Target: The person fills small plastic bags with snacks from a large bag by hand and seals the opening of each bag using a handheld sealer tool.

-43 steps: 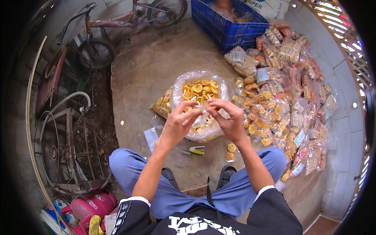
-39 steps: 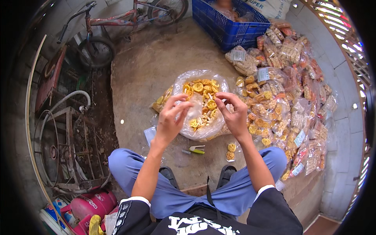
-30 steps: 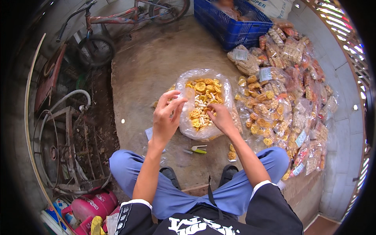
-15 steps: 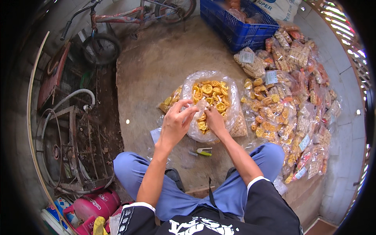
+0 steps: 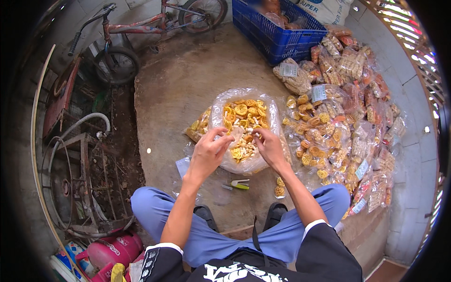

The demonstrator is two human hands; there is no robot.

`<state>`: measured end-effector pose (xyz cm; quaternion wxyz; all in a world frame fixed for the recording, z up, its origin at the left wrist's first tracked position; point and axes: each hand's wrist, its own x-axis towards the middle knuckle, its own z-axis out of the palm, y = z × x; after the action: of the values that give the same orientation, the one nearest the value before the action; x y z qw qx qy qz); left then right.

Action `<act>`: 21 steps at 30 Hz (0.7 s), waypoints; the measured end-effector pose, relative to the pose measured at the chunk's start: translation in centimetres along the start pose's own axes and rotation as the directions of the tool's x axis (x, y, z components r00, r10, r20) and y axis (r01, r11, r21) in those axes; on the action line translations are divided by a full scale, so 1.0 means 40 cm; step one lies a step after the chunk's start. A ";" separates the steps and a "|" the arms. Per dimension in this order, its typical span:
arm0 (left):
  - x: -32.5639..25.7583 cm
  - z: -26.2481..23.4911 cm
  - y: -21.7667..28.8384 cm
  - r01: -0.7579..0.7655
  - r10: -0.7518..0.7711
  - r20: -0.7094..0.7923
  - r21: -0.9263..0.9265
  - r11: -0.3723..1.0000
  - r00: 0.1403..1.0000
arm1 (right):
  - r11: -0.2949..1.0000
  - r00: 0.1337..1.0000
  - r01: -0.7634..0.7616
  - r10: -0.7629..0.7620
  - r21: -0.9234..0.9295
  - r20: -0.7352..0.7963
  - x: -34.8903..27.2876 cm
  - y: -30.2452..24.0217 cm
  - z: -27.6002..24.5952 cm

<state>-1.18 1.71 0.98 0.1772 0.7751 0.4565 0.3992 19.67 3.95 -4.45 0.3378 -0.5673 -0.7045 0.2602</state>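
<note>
A small clear bag [image 5: 238, 136] is held in the closed grip of the left hand [image 5: 210, 149], over a large open plastic bag [image 5: 217, 113] filled with yellow snacks [image 5: 242, 110] and set on the floor [image 5: 188, 84]. The right hand [image 5: 271, 146] is held opposite, its fingertips bunched (whether its grip is closed on anything cannot be told). Nearer the person, a green stapler [image 5: 240, 184] is seen; filled packets [image 5: 338, 127] are heaped at right.

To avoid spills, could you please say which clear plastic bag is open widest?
The large central clear plastic bag of yellow snacks; no other visibly gapes so wide.
</note>
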 end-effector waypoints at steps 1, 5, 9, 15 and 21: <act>0.000 0.007 -0.001 -0.004 0.005 0.021 -0.021 1.000 1.000 | 0.996 0.999 -0.030 0.032 0.086 -0.027 -0.003 -0.024 -0.019; -0.003 0.017 -0.003 -0.038 0.041 0.067 -0.045 0.998 0.997 | 0.971 0.993 0.016 0.013 0.237 -0.119 -0.018 -0.158 -0.095; 0.002 0.021 -0.003 -0.051 0.058 0.052 -0.118 0.992 0.997 | 0.977 0.972 0.208 -0.201 0.052 -0.122 -0.029 -0.182 -0.131; 0.008 0.017 0.007 -0.079 0.089 0.096 -0.104 0.991 0.991 | 0.923 0.922 0.375 -0.381 -0.087 -0.067 -0.026 -0.185 -0.125; 0.005 0.013 0.009 -0.095 0.107 0.117 -0.102 0.990 0.987 | 0.913 0.916 0.402 -0.402 -0.074 0.016 -0.018 -0.171 -0.113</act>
<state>-0.53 1.75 0.97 0.2216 0.8108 0.3851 0.3812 19.00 1.66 3.43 0.3624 -0.4227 -0.8154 0.1586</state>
